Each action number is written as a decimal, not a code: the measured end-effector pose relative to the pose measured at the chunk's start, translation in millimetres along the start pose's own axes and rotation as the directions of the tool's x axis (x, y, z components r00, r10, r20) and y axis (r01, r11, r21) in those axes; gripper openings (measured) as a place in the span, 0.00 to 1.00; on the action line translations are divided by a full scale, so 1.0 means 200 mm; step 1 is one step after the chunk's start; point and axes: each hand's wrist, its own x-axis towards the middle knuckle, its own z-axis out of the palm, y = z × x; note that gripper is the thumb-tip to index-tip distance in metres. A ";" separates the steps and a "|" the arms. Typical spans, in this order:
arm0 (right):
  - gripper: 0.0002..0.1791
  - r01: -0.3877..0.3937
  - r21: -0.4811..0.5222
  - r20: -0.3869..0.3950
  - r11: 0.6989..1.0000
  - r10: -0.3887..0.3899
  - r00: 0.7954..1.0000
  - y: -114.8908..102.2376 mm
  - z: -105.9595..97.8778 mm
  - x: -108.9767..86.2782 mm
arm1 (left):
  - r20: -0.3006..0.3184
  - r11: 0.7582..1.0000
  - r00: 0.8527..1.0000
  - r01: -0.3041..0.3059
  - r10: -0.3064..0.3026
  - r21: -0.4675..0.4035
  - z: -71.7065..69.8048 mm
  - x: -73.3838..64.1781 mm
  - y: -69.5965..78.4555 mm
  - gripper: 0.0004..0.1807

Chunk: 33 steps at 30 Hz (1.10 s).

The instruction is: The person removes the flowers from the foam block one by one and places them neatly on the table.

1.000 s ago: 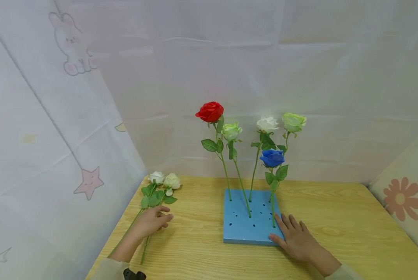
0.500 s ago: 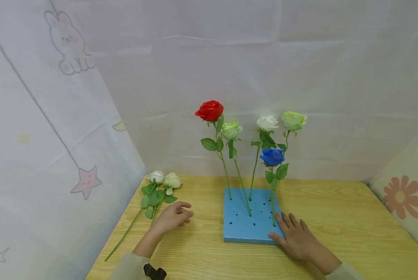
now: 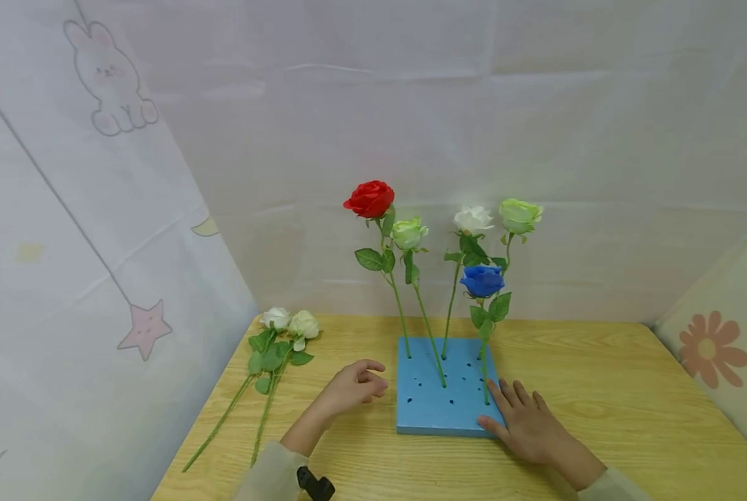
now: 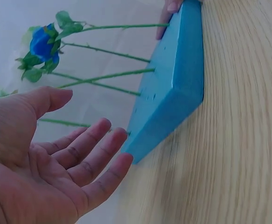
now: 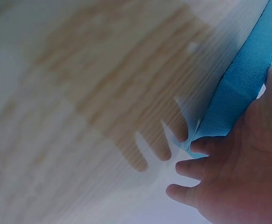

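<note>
A blue foam block [image 3: 426, 415] with small holes lies on the table. Upright in it stand a red rose [image 3: 370, 200], a white rose [image 3: 473, 220], a blue rose [image 3: 483, 281] and two pale green roses, one at the left [image 3: 409, 234] and one at the right [image 3: 520, 216]. My left hand [image 3: 352, 387], with nothing in it, is just left of the block. Its fingers are loosely bent in the left wrist view. My right hand [image 3: 529, 424] rests with spread fingers against the block's right front corner, thumb and index finger at its edge.
Two loose roses lie at the left of the wooden table [image 3: 599, 390]: a white rose [image 3: 276, 318] and a cream rose [image 3: 303, 325], stems toward the front. A pale printed cloth [image 3: 599, 139] hangs behind and at the sides.
My left hand has moved right, from over the loose rose stems to beside the foam block. My right hand has stayed at the block's corner.
</note>
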 end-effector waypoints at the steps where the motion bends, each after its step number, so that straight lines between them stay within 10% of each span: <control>1: 0.47 -0.005 0.000 0.003 1.000 0.005 1.000 0.00 0.00 0.00 | 0.008 1.000 1.000 -0.003 0.003 -0.011 0.02 0.01 0.01 0.28; 33: 0.45 0.046 -0.148 -0.122 0.988 -0.064 0.990 0.00 0.02 -0.01 | 0.008 0.990 0.990 -0.138 0.138 0.003 0.61 0.35 0.25 0.24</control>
